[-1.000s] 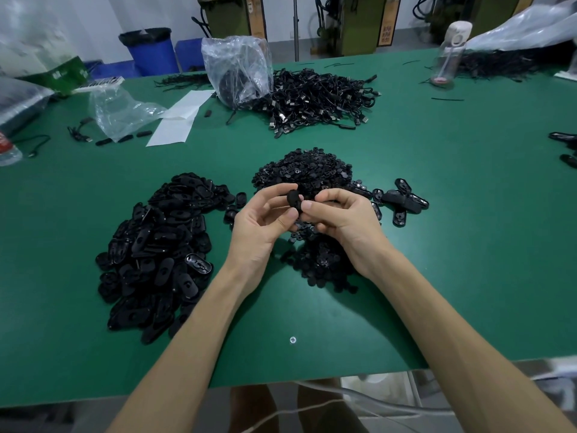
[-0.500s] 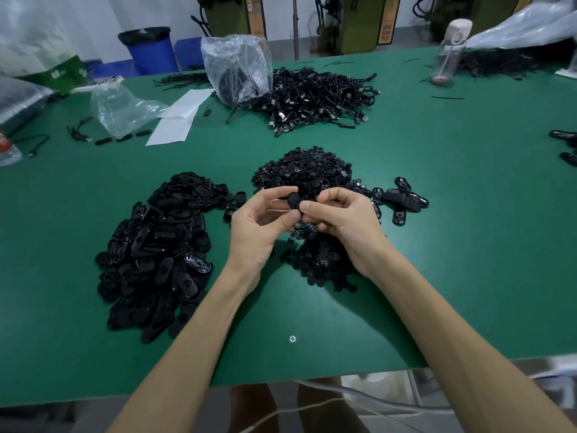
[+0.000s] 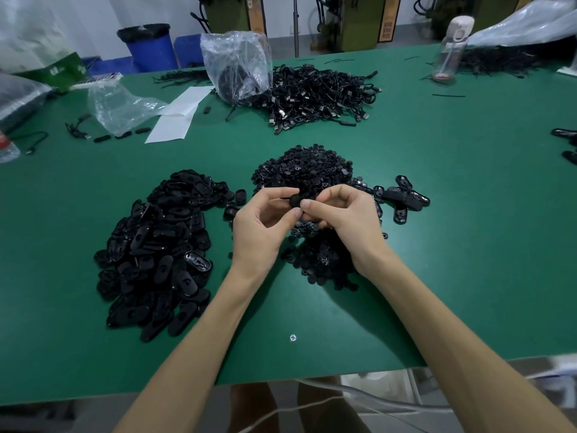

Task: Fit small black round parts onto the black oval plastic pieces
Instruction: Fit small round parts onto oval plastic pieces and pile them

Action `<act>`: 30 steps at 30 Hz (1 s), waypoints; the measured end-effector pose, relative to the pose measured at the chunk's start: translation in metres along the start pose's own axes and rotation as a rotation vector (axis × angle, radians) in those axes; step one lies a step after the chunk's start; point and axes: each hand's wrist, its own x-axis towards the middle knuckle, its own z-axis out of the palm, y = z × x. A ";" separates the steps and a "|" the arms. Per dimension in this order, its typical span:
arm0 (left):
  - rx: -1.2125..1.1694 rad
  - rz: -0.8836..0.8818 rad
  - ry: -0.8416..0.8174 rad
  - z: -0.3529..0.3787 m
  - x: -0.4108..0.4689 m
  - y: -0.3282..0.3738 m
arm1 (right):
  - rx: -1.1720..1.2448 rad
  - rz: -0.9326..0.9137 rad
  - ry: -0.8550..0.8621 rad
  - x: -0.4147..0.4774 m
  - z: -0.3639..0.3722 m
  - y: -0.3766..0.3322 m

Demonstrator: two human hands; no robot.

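Both hands meet over the heap of small round parts (image 3: 303, 173), held up off the counter (image 3: 468, 232). Your left hand (image 3: 265, 223) pinches the black oval piece (image 3: 295, 200) between thumb and forefinger. Your right hand (image 3: 343, 220) closes its grip on the same piece from the other side, thumb tip against it and the other fingers curled in.

The piece sits dead between the two grips — neither hand is nearer. It shows mostly edge-on. Its long axis looks to run left to right, from the left fingers toward the right thumb, with the rounded end pointing at the right hand. Whether a round part is already seated cannot be told — fingertips cover the spot.

Judgement: the press goes across that axis, so hold the left pinch steady.

The pile of loose oval pieces (image 3: 156, 245) lies well off to the left. A few separate pieces (image 3: 406, 198) lie just right of the right hand.
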 end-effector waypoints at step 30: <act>0.105 -0.089 0.285 0.003 0.000 0.000 | -0.372 -0.389 0.074 -0.016 0.024 0.011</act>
